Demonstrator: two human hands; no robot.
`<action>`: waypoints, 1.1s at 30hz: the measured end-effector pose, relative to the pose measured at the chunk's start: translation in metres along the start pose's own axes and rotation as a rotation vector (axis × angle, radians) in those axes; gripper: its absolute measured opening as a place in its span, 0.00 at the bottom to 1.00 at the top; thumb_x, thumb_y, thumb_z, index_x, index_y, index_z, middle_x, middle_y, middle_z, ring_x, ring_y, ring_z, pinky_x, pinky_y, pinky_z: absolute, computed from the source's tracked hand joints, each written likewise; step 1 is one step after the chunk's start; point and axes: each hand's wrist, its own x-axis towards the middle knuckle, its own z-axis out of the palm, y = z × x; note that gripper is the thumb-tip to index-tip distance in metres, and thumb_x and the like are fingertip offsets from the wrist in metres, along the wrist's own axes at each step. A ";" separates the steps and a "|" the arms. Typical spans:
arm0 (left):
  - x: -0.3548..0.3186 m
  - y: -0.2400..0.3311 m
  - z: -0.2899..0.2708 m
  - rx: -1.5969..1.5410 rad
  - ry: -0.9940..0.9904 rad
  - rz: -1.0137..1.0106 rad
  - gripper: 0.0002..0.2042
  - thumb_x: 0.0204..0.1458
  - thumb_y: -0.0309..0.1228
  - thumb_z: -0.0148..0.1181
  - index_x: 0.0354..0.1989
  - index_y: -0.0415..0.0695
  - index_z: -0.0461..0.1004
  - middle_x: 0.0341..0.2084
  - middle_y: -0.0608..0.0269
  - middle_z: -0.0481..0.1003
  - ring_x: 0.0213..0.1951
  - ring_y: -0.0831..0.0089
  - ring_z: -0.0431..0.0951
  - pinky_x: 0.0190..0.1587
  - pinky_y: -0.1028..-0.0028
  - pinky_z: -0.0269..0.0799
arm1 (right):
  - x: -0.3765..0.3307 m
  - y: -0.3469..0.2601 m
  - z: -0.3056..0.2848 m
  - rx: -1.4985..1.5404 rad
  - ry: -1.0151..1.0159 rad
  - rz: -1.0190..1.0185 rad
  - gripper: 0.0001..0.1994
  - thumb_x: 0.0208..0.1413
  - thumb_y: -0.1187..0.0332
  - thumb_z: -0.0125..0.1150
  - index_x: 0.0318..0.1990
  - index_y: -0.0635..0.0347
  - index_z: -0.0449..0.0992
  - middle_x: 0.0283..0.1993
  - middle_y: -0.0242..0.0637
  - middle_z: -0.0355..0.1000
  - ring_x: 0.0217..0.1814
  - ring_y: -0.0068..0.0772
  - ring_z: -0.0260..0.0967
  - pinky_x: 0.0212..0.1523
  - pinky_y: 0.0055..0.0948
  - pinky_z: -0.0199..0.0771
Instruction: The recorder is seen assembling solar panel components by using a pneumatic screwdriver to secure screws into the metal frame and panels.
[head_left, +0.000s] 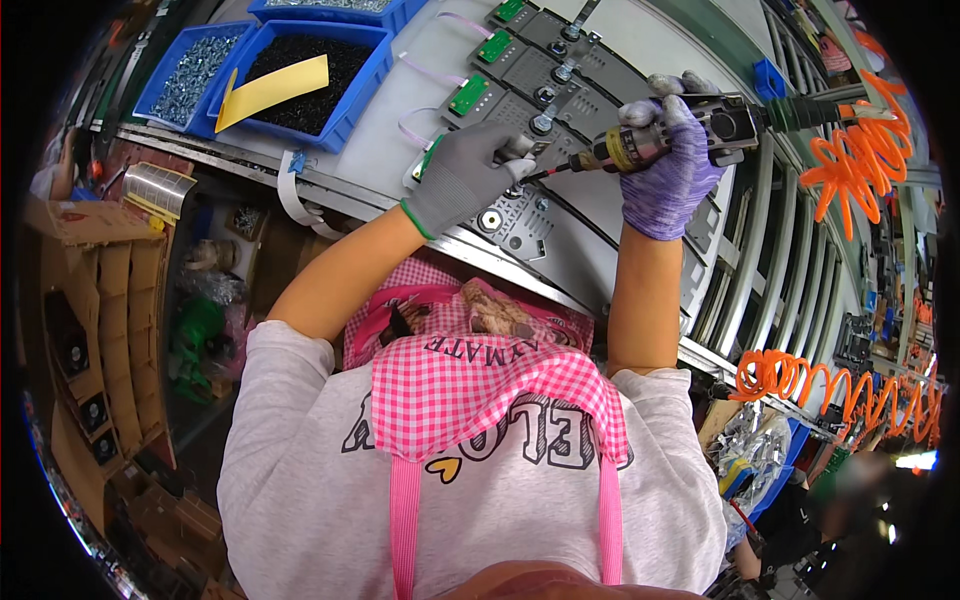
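My right hand point(668, 165), in a purple glove, is wrapped round a power screwdriver point(625, 150) lying level, with an orange coiled hose at its rear. Its dark bit points left, ending close beside the fingertips of my left hand point(465, 175). That hand wears a grey glove and is closed in a pinch at a small metal part on the nearest dark grey panel point(590, 245); the glove hides most of what it grips. Several similar panels lie in a row beyond, each with a metal bracket and a green circuit board point(468, 95).
Blue bins of silver screws point(200, 75) and black screws point(300, 75) stand at the left, a yellow card point(275, 92) across one. Metal rollers point(765, 250) run along the right. Orange coiled hoses point(850, 165) hang there. A cardboard divider box point(110, 320) stands lower left.
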 end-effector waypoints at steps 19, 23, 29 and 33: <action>0.003 0.007 -0.004 0.310 -0.027 0.259 0.06 0.48 0.30 0.65 0.33 0.42 0.77 0.30 0.56 0.74 0.32 0.56 0.77 0.34 0.64 0.73 | -0.014 -0.001 0.022 0.051 -0.383 0.122 0.15 0.53 0.80 0.63 0.49 0.65 0.71 0.37 0.41 0.76 0.31 0.29 0.76 0.30 0.26 0.78; 0.002 0.001 -0.002 0.271 -0.014 0.293 0.06 0.49 0.30 0.65 0.33 0.42 0.77 0.29 0.57 0.74 0.32 0.57 0.77 0.34 0.64 0.72 | -0.016 0.001 0.024 0.044 -0.422 0.095 0.16 0.52 0.78 0.65 0.48 0.65 0.71 0.36 0.44 0.76 0.29 0.29 0.74 0.27 0.25 0.76; 0.007 -0.004 -0.008 0.173 -0.092 0.321 0.07 0.50 0.30 0.64 0.35 0.41 0.77 0.30 0.56 0.75 0.34 0.56 0.77 0.36 0.64 0.73 | -0.016 -0.003 0.022 0.088 -0.499 0.180 0.22 0.48 0.72 0.72 0.49 0.66 0.71 0.39 0.46 0.76 0.34 0.34 0.77 0.28 0.29 0.81; 0.010 -0.009 -0.014 0.074 -0.277 0.220 0.09 0.51 0.30 0.64 0.39 0.41 0.78 0.33 0.54 0.77 0.37 0.55 0.79 0.39 0.64 0.75 | -0.015 -0.002 0.021 0.091 -0.500 0.161 0.22 0.48 0.72 0.73 0.49 0.66 0.71 0.39 0.47 0.76 0.33 0.34 0.77 0.27 0.29 0.80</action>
